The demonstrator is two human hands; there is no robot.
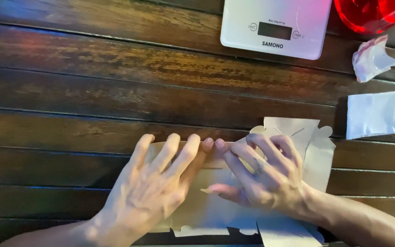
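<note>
A flat, unfolded cardboard box blank point(307, 142), pale brown with cut tabs and flaps, lies on a dark wooden slat table point(69, 91). My left hand point(154, 183) rests palm down on its left part, fingers spread and pressing along a fold. My right hand point(261, 176) lies on the middle of the blank, fingers bent, their tips meeting my left fingertips at the fold line. The centre of the cardboard is hidden under both hands.
A white digital kitchen scale point(275, 25) stands at the far edge, right of centre. A red translucent container point(373, 13) is in the top right corner. Below it lie a crumpled clear plastic wrapper point(373, 59) and a white folded paper napkin point(378, 114).
</note>
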